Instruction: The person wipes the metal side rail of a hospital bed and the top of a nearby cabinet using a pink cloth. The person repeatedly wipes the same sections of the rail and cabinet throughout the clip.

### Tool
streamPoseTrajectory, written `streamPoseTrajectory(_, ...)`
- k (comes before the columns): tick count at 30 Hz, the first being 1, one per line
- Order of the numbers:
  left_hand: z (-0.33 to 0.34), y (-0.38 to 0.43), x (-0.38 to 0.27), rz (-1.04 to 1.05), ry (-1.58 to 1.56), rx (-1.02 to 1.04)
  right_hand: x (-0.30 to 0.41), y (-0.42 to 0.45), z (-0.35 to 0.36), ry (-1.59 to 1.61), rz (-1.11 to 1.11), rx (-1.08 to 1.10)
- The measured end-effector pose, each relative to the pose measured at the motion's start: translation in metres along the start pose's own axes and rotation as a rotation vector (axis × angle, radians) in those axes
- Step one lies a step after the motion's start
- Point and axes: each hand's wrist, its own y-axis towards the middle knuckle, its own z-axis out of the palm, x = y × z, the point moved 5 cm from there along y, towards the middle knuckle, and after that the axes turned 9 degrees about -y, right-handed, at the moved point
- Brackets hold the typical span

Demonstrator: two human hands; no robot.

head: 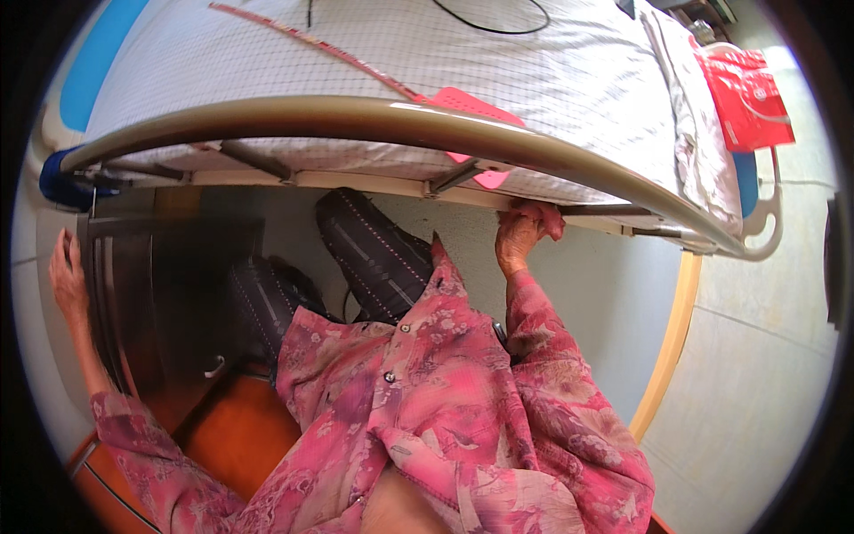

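My right hand (517, 243) is shut on a crumpled pink cloth (548, 220), held at the lower side frame of the bed, beneath its curved metal rail (333, 120). At the far left, my left hand (67, 267) rests beside the edge of a dark glossy cabinet (187, 287), with nothing seen in it; its fingers lie close together, slightly bent. A pink plastic fly swatter (467, 103) lies on the checked white bedsheet (267, 73), its head partly behind the rail. Dark blue cloth (63, 180) is wrapped around the left end of the rail.
A red bag (750, 100) hangs at the bed's right end, by the white and blue end board (747, 177). A black cable (507, 30) lies on the sheet. Below me is an orange-brown wooden surface (233, 427). A light wooden strip (667, 347) borders the floor area at right.
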Motion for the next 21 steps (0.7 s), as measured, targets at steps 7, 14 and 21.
streamPoseTrajectory(7, -0.014, -0.001, -0.025, -0.129, -0.033, -0.068, 0.075, -0.04, 0.029, 0.139, -0.05, 0.051)
streamPoseTrajectory(14, -0.021, 0.0, -0.044, -0.153, -0.114, -0.077, 0.082, -0.038, 0.062, 0.51, -0.063, 0.498)
streamPoseTrajectory(21, -0.038, 0.004, -0.077, -0.201, -0.197, -0.1, 0.132, -0.037, -0.01, 0.767, 0.051, 0.797)
